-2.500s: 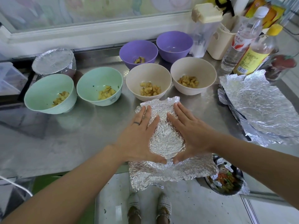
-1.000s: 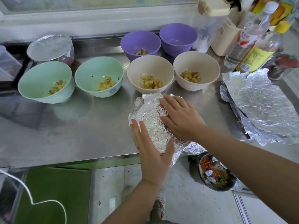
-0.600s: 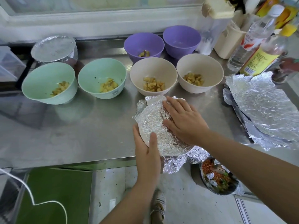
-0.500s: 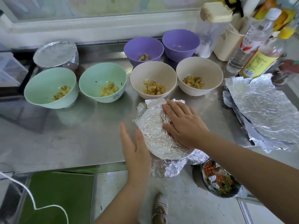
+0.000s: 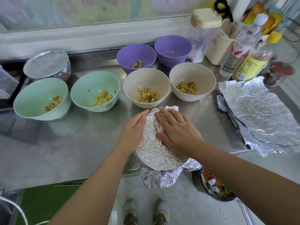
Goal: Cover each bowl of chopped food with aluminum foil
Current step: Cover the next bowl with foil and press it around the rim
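Now left hand and right hand press flat-fingered on the foil; bottle labels are illegible.

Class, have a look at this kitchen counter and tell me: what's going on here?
A person is closing up a foil-wrapped bowl at the near edge of the steel counter. The right hand lies flat on its top, and the left hand presses against its left side. One covered bowl already sits at the far left. Six open bowls stand behind, and spare foil sheets lie on the right.
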The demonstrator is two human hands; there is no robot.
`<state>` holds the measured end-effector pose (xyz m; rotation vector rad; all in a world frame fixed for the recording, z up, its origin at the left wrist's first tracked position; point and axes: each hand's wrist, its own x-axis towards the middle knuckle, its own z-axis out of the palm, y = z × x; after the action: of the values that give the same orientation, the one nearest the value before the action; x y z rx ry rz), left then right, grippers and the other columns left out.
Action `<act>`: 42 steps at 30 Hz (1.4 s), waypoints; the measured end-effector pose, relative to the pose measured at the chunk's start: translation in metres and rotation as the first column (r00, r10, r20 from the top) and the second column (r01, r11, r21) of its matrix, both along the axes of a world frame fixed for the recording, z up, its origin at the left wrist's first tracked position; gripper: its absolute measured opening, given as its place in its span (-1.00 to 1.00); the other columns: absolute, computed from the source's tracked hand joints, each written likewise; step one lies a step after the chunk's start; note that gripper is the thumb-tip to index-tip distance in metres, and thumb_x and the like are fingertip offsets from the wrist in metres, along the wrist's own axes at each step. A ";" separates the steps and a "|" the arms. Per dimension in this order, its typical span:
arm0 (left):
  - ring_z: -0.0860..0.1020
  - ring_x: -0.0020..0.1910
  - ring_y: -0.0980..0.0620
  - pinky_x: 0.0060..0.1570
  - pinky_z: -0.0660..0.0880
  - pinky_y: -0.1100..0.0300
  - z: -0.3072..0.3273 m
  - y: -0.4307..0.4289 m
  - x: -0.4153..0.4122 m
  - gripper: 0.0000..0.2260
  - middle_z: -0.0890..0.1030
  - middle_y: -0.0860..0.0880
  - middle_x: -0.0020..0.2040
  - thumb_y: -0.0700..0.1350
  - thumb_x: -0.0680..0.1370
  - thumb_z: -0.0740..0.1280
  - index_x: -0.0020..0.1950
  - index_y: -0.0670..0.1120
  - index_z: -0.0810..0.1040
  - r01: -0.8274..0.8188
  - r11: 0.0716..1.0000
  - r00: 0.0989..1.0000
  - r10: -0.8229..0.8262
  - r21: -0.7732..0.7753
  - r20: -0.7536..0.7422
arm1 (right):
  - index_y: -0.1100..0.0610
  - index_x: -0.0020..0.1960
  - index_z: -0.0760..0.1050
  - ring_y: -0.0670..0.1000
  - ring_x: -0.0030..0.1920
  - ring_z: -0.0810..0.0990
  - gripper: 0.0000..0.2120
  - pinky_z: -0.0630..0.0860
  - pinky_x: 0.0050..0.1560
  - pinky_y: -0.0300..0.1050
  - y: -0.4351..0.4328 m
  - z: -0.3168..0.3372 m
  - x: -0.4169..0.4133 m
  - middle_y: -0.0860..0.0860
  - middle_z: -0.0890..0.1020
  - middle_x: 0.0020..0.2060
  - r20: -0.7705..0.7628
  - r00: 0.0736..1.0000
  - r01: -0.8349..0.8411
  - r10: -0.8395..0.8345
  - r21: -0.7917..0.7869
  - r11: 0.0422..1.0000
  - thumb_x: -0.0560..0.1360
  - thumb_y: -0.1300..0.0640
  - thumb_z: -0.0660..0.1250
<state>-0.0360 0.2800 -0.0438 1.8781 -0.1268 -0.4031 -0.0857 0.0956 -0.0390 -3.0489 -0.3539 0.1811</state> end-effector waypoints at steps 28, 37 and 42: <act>0.66 -0.06 0.02 -0.08 0.54 0.14 0.001 -0.005 0.000 -0.76 0.72 0.04 -0.03 -0.03 0.70 0.18 0.16 0.08 0.65 -0.079 0.997 0.980 0.079 0.005 -0.185 | 0.06 0.10 0.71 -0.14 -0.24 0.59 -0.73 0.51 -0.01 -0.16 -0.023 0.009 0.071 0.00 0.75 -0.15 -0.642 0.766 0.547 -0.024 0.633 0.548 0.63 -0.07 0.32; 0.56 0.21 0.02 0.17 0.46 0.15 0.010 0.004 -0.003 -0.70 0.60 0.04 0.28 -0.06 0.70 0.17 0.41 0.02 0.51 -0.104 0.973 0.990 0.081 0.208 0.116 | -0.10 0.06 0.68 -0.24 -0.05 0.61 -0.80 0.49 0.05 -0.26 -0.018 0.051 0.001 -0.12 0.72 -0.04 -0.317 0.774 0.451 -0.548 0.884 0.126 0.66 -0.05 0.27; 0.54 0.22 0.09 0.18 0.45 0.12 0.021 -0.013 0.006 -0.70 0.60 0.08 0.27 -0.06 0.70 0.18 0.41 0.03 0.51 0.063 0.931 0.931 -0.184 0.359 0.315 | 0.03 0.44 0.49 -0.26 0.21 0.58 -0.67 0.49 0.25 -0.31 0.015 0.032 -0.049 -0.21 0.64 0.17 -0.309 0.708 0.483 -0.635 0.868 0.117 0.71 0.08 0.16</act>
<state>-0.0304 0.2674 -0.0226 2.2855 -0.4393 -0.1838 -0.1345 0.1101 -0.0074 -1.7902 0.5884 -0.2340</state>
